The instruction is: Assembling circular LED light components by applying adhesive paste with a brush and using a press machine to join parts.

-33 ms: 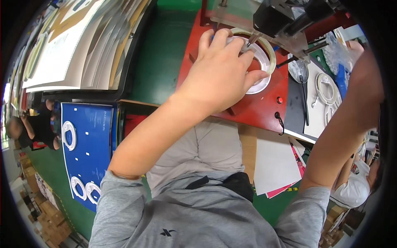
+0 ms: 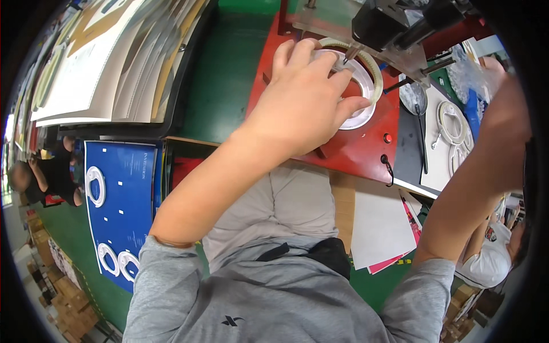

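Observation:
My left hand (image 2: 306,94) reaches over a white plastic ring (image 2: 359,119) lying in a round, pale fixture (image 2: 376,77) on a red machine base (image 2: 349,151). Its fingers curve over the ring's left and far side, and the thumb rests at the near right edge. Fingertips are partly hidden behind the knuckles. Just above the ring, close to the fingers, a thin metal tip (image 2: 350,55) points down from the machine's black head (image 2: 380,26). My right forearm (image 2: 469,194) rises to the dark right rim; the blurred far end does not show what my right hand does.
Right of the base lie more white rings (image 2: 452,123), a black cable and clear plastic bags (image 2: 452,74). At left stand stacked papers (image 2: 97,74) and a blue board (image 2: 123,194) bearing several white rings. A red button (image 2: 387,138) sits on the base. Other people work at both sides.
The blurred upper end of my right forearm has shifted slightly downward. My left hand stays almost still on the ring.

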The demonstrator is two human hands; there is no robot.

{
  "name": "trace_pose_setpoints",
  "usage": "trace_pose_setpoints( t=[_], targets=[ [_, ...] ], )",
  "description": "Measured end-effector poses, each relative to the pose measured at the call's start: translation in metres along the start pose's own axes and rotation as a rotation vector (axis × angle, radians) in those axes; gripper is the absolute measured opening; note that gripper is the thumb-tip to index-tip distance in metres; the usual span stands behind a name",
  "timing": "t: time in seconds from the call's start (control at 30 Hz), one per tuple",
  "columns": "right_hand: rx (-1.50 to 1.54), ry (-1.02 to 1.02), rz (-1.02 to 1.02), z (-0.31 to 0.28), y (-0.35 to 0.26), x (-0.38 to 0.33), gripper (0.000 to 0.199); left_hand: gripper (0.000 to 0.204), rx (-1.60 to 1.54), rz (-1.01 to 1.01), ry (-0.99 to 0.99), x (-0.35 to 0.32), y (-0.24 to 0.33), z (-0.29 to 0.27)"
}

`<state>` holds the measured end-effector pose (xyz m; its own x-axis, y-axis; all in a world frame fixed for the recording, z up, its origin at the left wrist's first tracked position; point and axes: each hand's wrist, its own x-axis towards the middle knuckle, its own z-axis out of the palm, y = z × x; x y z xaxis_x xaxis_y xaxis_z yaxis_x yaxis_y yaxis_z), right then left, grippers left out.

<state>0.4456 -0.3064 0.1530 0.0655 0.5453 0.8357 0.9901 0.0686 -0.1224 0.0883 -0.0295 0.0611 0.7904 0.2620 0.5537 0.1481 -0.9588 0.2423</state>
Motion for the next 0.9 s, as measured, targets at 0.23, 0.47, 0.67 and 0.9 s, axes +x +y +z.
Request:
trace_pose_setpoints(
  t=[0.23, 0.47, 0.67, 0.9],
  targets=[
    [0.110, 0.024, 0.251, 0.110, -0.219, -0.011, 0.033, 0.029, -0.299, -0.145, 0.239, -0.059, -0.048, -0.029],
    [-0.404, -0.777, 0.440, 0.099, -0.223, -0.071, 0.047, 0.047, -0.662, -0.552, 0.143, -0.095, -0.043, -0.002],
    [-0.425, -0.825, 0.401, 0.096, -0.229, -0.064, 0.053, 0.046, -0.681, -0.531, 0.157, -0.093, -0.045, 0.002],
    [-0.363, -0.785, 0.281, 0.103, -0.212, -0.038, 0.031, 0.045, -0.659, -0.551, 0.173, -0.098, -0.046, 0.004]
  ],
)
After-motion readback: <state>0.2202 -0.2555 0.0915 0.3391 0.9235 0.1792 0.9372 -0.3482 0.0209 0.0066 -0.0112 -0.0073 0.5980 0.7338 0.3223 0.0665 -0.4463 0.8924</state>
